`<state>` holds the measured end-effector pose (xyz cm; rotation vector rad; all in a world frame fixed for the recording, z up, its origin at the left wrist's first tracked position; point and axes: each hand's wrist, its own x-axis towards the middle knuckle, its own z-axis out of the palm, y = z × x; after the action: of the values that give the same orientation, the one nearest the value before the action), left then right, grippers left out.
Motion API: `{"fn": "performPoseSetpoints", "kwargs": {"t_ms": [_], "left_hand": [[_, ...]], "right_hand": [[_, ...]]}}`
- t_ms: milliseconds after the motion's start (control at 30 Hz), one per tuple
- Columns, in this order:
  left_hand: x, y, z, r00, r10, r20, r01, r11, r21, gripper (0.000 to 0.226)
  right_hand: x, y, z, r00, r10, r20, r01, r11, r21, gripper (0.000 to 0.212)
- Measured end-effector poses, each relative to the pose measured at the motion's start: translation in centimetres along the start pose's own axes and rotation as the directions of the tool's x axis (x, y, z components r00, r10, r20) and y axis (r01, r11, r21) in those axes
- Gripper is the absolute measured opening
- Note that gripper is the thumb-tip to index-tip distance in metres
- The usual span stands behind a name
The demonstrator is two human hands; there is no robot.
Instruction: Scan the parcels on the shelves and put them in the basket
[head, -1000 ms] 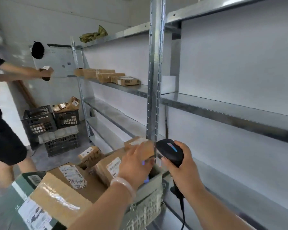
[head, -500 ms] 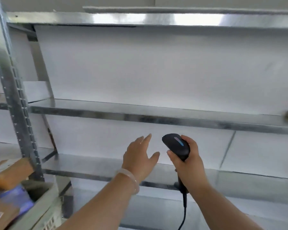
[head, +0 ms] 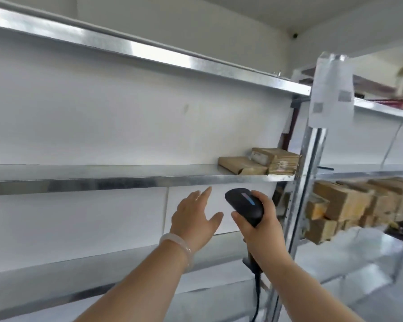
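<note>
My right hand [head: 261, 225] grips a black barcode scanner [head: 244, 205] with a blue light strip, its cable hanging down. My left hand [head: 194, 218] is raised beside it with fingers straight, holding nothing, just below the edge of the metal shelf [head: 126, 180]. Two brown cardboard parcels lie at the right end of that shelf: a flat parcel [head: 241, 165] and a thicker parcel [head: 277, 160] against the upright. The basket is out of view.
A metal upright [head: 299, 198] with a white paper sheet [head: 332, 94] taped on divides the bays. The right-hand bay holds several more brown parcels [head: 349, 201]. An upper shelf [head: 149, 54] and a lower shelf [head: 79, 284] run across.
The view has swung right, away from the basket and the other person. My left hand let go of the parcel in the basket and now reaches, open, toward the shelf. Parcels came into view.
</note>
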<state>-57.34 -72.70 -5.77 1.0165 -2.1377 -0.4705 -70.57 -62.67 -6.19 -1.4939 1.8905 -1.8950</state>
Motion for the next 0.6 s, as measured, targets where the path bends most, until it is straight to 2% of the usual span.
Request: {"fn": "performPoseSetpoints", "kwargs": {"t_ms": [267,600], "left_hand": [[5.6,6.0,7.1,0.998,0.049,0.034,-0.049,0.999,-0.013,0.069],[13.7,5.4,12.7,0.996,0.073,0.049,-0.072,0.997,-0.032,0.068]], "right_hand": [[5.7,4.0,-8.6,0.994,-0.009,-0.105,0.002,0.998,-0.067,0.056],[12.3,10.4,-8.8,0.99,-0.001,-0.141,-0.014,0.995,-0.101,0.058]]}}
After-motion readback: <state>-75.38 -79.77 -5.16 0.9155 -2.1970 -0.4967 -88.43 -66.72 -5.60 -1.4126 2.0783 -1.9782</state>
